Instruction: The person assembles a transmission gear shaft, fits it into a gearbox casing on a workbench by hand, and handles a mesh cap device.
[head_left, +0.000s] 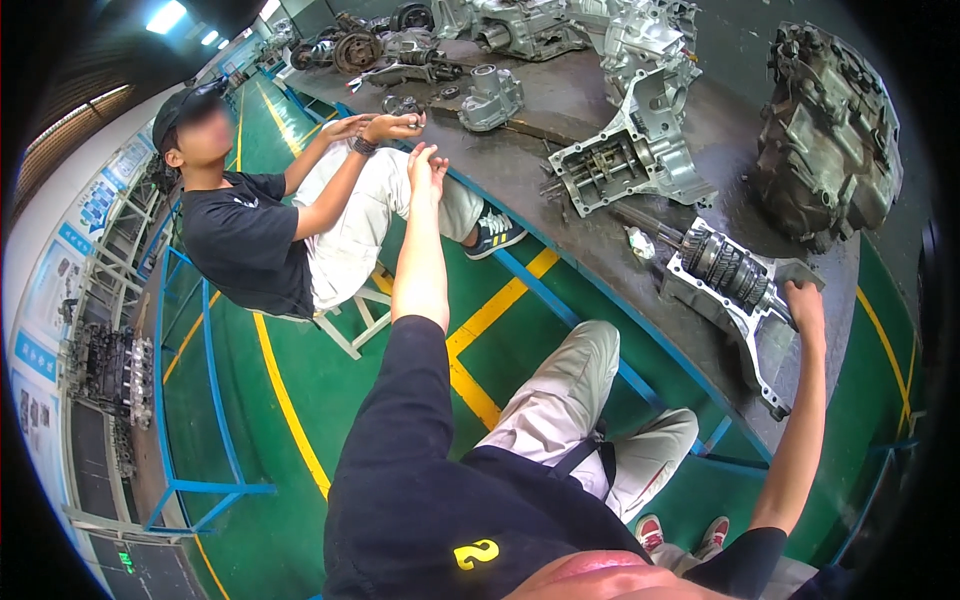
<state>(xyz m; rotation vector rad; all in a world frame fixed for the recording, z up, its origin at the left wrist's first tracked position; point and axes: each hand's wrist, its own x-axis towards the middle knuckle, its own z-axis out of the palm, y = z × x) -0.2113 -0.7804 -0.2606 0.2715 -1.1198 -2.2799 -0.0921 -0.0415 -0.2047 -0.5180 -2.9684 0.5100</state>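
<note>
My left arm stretches out past the bench edge, and my left hand is raised just below a co-worker's hands. Its fingers are loosely bent and apart, with nothing visible in them. At the right, my right hand grips the end of an open half of a gearbox housing; its fingertips are partly hidden behind the metal. A gear shaft assembly with dark toothed gears lies in that housing half. The co-worker's nearer hand holds a small part too small to make out.
Another opened gearbox housing lies farther along the metal-topped bench. A large dark gearbox stands at the far right. A smaller silver casting and several parts sit beyond. The co-worker sits left, near blue rails.
</note>
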